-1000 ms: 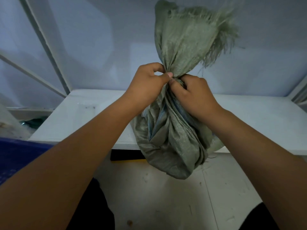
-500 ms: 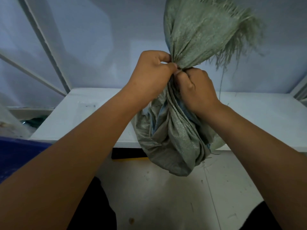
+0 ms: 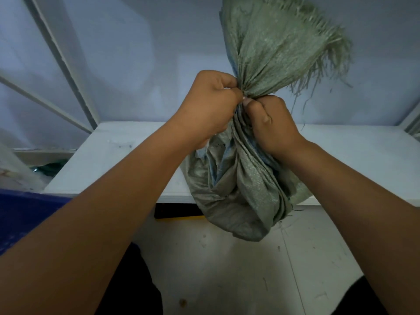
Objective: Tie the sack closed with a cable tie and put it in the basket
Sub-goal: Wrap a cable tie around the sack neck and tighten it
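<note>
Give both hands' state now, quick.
Left hand: closed, pinching the gathered neck of the green woven plastic sack.
Right hand: closed, gripping the same sack neck.

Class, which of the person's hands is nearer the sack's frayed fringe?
Right. The right hand grips the sack's neck directly under the hanging fringe; the left hand pinches the neck on the far side.

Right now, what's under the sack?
Scuffed white floor shows below the sack, gripped at its neck by the left hand and right hand. The sack covers part of the table edge; contact there is hidden.
</note>
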Available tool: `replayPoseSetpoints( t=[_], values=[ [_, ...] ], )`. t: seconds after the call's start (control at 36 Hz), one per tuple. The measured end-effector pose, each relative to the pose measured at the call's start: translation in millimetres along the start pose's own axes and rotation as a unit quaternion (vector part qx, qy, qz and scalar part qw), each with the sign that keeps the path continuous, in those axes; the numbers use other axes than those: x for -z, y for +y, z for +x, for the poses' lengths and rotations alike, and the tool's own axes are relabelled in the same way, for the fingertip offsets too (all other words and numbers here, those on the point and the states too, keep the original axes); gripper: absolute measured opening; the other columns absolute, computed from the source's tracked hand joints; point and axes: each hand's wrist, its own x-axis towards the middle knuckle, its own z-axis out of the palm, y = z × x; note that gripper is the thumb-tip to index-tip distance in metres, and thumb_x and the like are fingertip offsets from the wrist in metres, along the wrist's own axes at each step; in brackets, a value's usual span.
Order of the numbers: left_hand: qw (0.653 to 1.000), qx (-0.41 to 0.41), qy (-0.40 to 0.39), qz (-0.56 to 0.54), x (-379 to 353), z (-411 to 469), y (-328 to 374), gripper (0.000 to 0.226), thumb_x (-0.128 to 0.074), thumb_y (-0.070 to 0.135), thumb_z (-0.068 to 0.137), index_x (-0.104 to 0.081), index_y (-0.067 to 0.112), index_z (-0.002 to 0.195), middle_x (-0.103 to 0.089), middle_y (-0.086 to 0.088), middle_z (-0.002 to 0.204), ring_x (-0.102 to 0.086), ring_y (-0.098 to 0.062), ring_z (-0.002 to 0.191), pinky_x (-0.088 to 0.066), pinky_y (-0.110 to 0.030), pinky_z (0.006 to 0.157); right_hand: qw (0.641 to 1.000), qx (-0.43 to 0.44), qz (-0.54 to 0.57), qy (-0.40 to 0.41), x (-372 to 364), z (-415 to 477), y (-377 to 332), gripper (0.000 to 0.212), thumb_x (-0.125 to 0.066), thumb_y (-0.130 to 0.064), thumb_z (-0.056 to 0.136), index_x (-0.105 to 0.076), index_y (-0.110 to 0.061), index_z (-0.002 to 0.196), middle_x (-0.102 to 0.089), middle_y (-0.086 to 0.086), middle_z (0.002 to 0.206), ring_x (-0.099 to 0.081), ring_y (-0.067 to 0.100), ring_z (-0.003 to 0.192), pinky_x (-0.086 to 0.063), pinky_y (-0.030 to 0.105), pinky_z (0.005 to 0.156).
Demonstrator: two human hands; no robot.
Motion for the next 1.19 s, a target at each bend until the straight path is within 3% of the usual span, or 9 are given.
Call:
replayPoseSetpoints(
  t=[0.11, 0.25, 0.31, 0.42, 0.5, 0.61, 0.75, 0.89, 1.19],
  values=[
    [1.0, 0.01, -0.001, -0.009, 1, 0, 0, 0.019, -0.047, -0.01, 0.094, -0.06, -0.024, 0.096, -0.028, 0.008, 0.038, -0.023, -0.007, 0.031, -0.02, -0.014, 0.041, 1.0, -0.011, 0.003, -0.005, 0, -3, -7, 0.045, -0.032, -0.051, 0.093, -0.03, -0.026, 0.056, -0.04, 0.0, 0.054, -0.048, 0.035, 0.059, -0.043, 0.054, 0.061],
    [0.998, 0.021, -0.009, -0.066, 8, -3, 3, 0.021, -0.05, -0.006, 0.096, -0.061, -0.001, 0.079, -0.027, 0.006, 0.044, -0.021, -0.008, 0.035, -0.019, -0.016, 0.042, 1.0, -0.012, -0.002, 0.004, 7, -2, -18, 0.043, -0.033, -0.049, 0.092, -0.032, -0.022, 0.058, -0.041, 0.003, 0.055, -0.046, 0.027, 0.059, -0.041, 0.049, 0.059],
    [0.995, 0.029, -0.021, -0.091, 9, -3, 3, 0.021, -0.053, -0.001, 0.099, -0.063, 0.008, 0.081, -0.028, 0.007, 0.047, -0.021, -0.008, 0.037, -0.019, -0.017, 0.042, 1.0, -0.008, -0.012, 0.018, 10, -2, -17, 0.042, -0.035, -0.045, 0.095, -0.034, -0.023, 0.059, -0.044, 0.001, 0.057, -0.049, 0.028, 0.061, -0.04, 0.046, 0.06],
    [0.995, 0.042, -0.025, -0.086, 11, 1, -1, 0.009, -0.059, 0.008, 0.1, -0.067, 0.006, 0.098, -0.03, 0.008, 0.046, -0.021, -0.009, 0.039, -0.019, -0.018, 0.042, 0.999, -0.006, -0.041, 0.035, 13, -2, -13, 0.041, -0.039, -0.037, 0.098, -0.034, -0.024, 0.059, -0.044, -0.005, 0.057, -0.05, 0.029, 0.063, -0.031, 0.036, 0.06],
    [0.996, 0.054, -0.024, -0.061, 14, 4, -6, 0.009, -0.064, 0.014, 0.098, -0.069, 0.008, 0.094, -0.032, 0.008, 0.046, -0.022, -0.01, 0.041, -0.019, -0.02, 0.044, 0.997, -0.008, -0.071, 0.038, 11, -3, -11, 0.042, -0.041, -0.036, 0.1, -0.035, -0.025, 0.06, -0.045, -0.008, 0.059, -0.05, 0.028, 0.065, -0.027, 0.033, 0.062],
    [0.988, 0.075, 0.027, -0.132, 21, 9, -12, 0.004, -0.068, 0.012, 0.095, -0.069, 0.009, 0.094, -0.048, 0.003, 0.058, -0.027, -0.011, 0.045, -0.021, -0.02, 0.043, 0.995, -0.014, -0.085, 0.044, 11, -4, -12, 0.045, -0.043, -0.037, 0.101, -0.035, -0.025, 0.059, -0.042, -0.008, 0.057, -0.046, 0.025, 0.063, -0.022, 0.032, 0.06],
    [0.975, 0.106, 0.041, -0.189, 36, 17, -20, 0.005, -0.069, 0.014, 0.094, -0.067, 0.009, 0.094, -0.058, 0.002, 0.062, -0.025, -0.009, 0.044, -0.021, -0.02, 0.04, 0.995, -0.027, -0.084, 0.037, 11, -4, -13, 0.047, -0.044, -0.036, 0.102, -0.036, -0.022, 0.058, -0.043, -0.004, 0.056, -0.043, 0.02, 0.056, -0.023, 0.033, 0.059],
    [0.968, 0.135, 0.05, -0.207, 47, 22, -28, 0.003, -0.067, 0.014, 0.096, -0.067, 0.011, 0.096, -0.062, 0.004, 0.06, -0.023, -0.009, 0.048, -0.019, -0.019, 0.045, 0.994, -0.049, -0.099, 0.015, 8, -3, -12, 0.048, -0.043, -0.036, 0.103, -0.038, -0.019, 0.059, -0.046, -0.001, 0.059, -0.05, 0.027, 0.065, -0.031, 0.034, 0.061],
    [0.908, 0.194, 0.132, -0.346, 79, 35, -55, 0.003, -0.064, 0.014, 0.097, -0.062, 0.014, 0.099, -0.062, 0.005, 0.065, -0.024, -0.006, 0.043, -0.025, -0.015, 0.043, 0.988, -0.08, -0.132, -0.03, 0, -4, -3, 0.05, -0.038, -0.038, 0.104, -0.04, -0.016, 0.058, -0.047, 0.002, 0.061, -0.051, 0.027, 0.066, -0.032, 0.034, 0.061]
  ],
)
